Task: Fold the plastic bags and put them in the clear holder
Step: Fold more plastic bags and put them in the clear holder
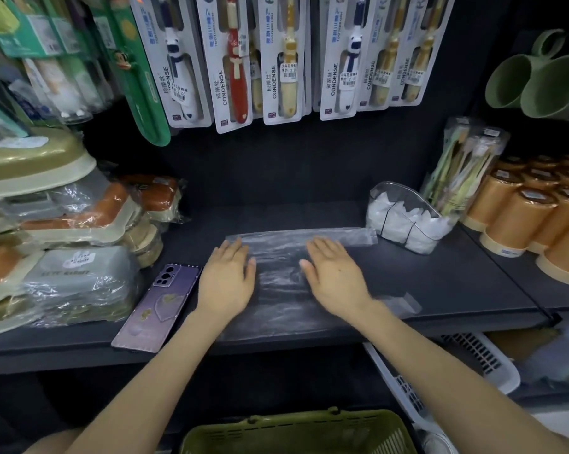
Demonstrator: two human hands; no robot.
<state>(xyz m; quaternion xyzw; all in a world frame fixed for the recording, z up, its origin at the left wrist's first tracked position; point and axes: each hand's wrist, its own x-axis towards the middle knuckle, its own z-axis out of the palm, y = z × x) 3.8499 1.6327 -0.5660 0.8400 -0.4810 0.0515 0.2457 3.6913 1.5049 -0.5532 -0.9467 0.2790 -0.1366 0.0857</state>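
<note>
A clear plastic bag (281, 276) lies spread flat on the dark shelf (457, 290), its far edge reaching toward the right. My left hand (227, 276) presses flat on the bag's left side, fingers straight. On the bag's right half my right hand (335, 273) lies flat too, palm down. The clear holder (407, 217) stands at the back right of the shelf, with several folded white bags inside it.
A purple phone (158, 306) lies left of my left hand. Wrapped soap dishes (73, 257) are stacked at the left. Orange cups (532, 211) stand at the right, packaged toothbrushes (286, 57) hang above, and a green basket (296, 434) and a white basket (440, 371) sit below the shelf.
</note>
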